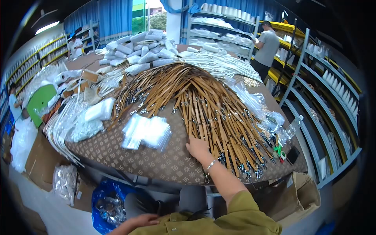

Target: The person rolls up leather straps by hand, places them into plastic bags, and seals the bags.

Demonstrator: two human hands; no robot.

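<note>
A large heap of thin brown straps (194, 113) with silver metal clasps fans out across the table. My right hand (198, 149) is at the left edge of the hanging strap ends, its fingers closed on a brown strap; the exact grip is partly hidden. My left hand (145, 220) lies near my lap with its fingers stretched out and holds nothing visible. To the left of the straps is a stack of clear plastic bags (145, 132), apart from both hands.
The patterned table (117, 158) also bears wrapped rolls (149, 57), white cords (219, 63), green-handled scissors (279, 152), a phone (292, 155) and a plastic bottle (294, 124). A blue bag (98, 207) and cardboard boxes (305, 192) stand below. Other people work near the shelves (313, 86).
</note>
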